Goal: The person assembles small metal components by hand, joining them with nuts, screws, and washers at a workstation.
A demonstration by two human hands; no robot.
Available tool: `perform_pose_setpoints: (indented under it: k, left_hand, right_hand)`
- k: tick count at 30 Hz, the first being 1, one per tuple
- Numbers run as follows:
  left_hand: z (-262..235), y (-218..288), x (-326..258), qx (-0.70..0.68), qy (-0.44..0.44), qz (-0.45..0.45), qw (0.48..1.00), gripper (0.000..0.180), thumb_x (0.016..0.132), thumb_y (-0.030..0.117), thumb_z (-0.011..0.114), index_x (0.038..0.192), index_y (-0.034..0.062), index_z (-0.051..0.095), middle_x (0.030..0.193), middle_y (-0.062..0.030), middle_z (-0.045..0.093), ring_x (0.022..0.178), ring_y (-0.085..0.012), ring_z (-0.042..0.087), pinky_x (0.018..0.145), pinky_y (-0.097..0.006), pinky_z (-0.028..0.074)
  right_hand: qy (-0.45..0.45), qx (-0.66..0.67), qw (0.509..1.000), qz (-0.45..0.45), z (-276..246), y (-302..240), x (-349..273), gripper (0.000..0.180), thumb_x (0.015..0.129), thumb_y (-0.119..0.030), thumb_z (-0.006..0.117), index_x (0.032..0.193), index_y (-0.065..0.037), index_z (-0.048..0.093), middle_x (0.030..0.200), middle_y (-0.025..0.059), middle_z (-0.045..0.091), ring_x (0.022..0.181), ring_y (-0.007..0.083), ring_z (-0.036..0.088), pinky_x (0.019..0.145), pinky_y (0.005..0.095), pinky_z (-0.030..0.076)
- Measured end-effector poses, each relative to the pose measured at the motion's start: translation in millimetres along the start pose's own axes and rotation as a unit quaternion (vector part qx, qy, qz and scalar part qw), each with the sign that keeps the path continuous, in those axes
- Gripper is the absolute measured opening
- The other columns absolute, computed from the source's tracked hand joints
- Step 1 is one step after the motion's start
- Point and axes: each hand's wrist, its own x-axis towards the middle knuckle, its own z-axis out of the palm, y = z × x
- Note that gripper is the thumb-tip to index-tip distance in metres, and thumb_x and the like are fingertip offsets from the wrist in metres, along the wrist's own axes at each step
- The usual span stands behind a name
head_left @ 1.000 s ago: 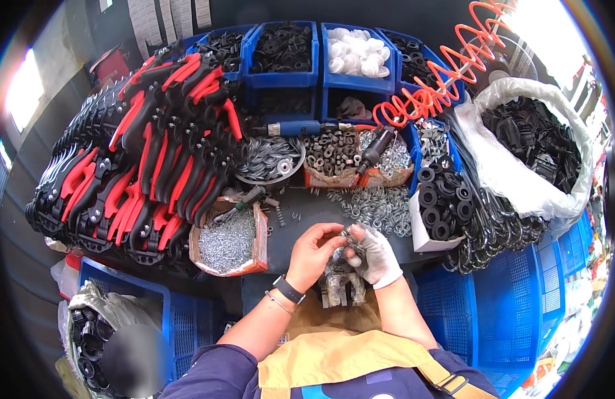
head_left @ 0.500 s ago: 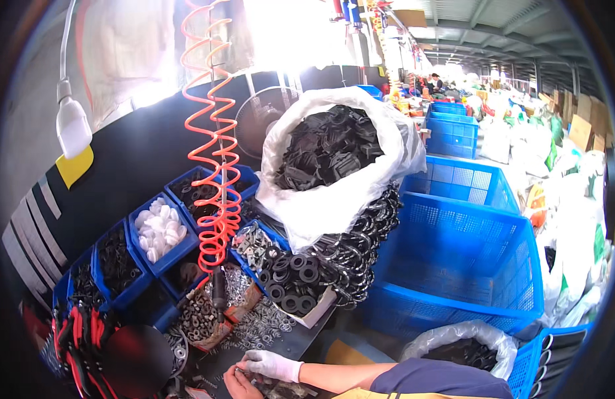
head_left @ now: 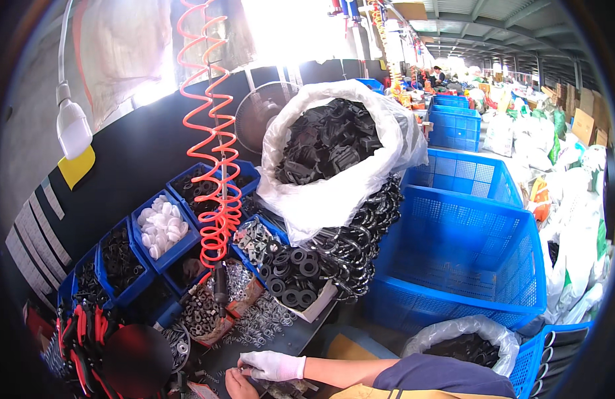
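My right hand [head_left: 273, 366], in a white glove, reaches in from the lower right over the bench [head_left: 222, 358]. Its fingers are pinched together against my bare left hand [head_left: 241, 386], whose fingers are curled at the bottom edge. Between the fingertips is something small that I cannot make out. Just beyond the hands lie loose metal springs [head_left: 262, 322]. Metal nuts [head_left: 202, 312] fill an open carton beside them. An air screwdriver [head_left: 220, 284] hangs above on a red coiled hose [head_left: 211, 126].
Blue bins [head_left: 162, 229] of small parts line the left. Red-handled pliers [head_left: 81, 339] stand at lower left. Black rings [head_left: 291, 276] and a white sack [head_left: 287, 206] of black parts are beyond. Blue crates [head_left: 454, 256] stand right, near a plastic-lined bag [head_left: 507, 346].
Both hands stay close together, with only a slight shift of the fingers. The view has tilted slightly, and the other things keep their places.
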Motion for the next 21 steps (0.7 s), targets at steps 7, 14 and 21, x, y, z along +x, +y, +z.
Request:
perform_pose_setpoints:
  k: [7, 14, 21]
  left_hand:
    - [9, -49, 6, -0.531, -0.205, -0.306, 0.763, 0.038, 0.103, 0.034, 0.041, 0.08, 0.0078, 0.055, 0.068, -0.0032, 0.052, 0.053, -0.0144, 0.047, 0.045, -0.029, 0.039]
    - [23, 0, -3, -0.29, 0.019, -0.012, 0.957, 0.025, 0.091, 0.005, 0.064, 0.114, 0.0, 0.061, 0.104, -0.0101, 0.064, 0.095, -0.019, 0.061, 0.086, -0.029, 0.048]
    - [16, -4, -5, -0.152, 0.042, 0.037, 0.987, 0.021, 0.093, 0.008, 0.061, 0.112, -0.0018, 0.062, 0.104, -0.0124, 0.065, 0.094, -0.0239, 0.062, 0.085, -0.034, 0.05]
  right_hand:
    - [0.047, -0.194, 0.953, -0.228, -1, 3, -3, 0.025, 0.097, -0.023, 0.053, 0.11, -0.002, 0.054, 0.093, 0.0177, 0.063, 0.087, 0.0319, 0.064, 0.075, 0.0372, 0.051]
    - [0.065, 0.328, 0.905, 0.262, -12, -10, -5, 0.031, 0.095, -0.035, 0.055, 0.099, -0.004, 0.058, 0.076, 0.0017, 0.059, 0.061, 0.0096, 0.053, 0.055, 0.0247, 0.043]
    - [0.027, 0.421, 0.876, 0.232, -2, 1, -10, 0.031, 0.095, -0.038, 0.057, 0.098, -0.007, 0.059, 0.079, -0.0006, 0.058, 0.061, 0.0074, 0.051, 0.055, 0.0218, 0.041]
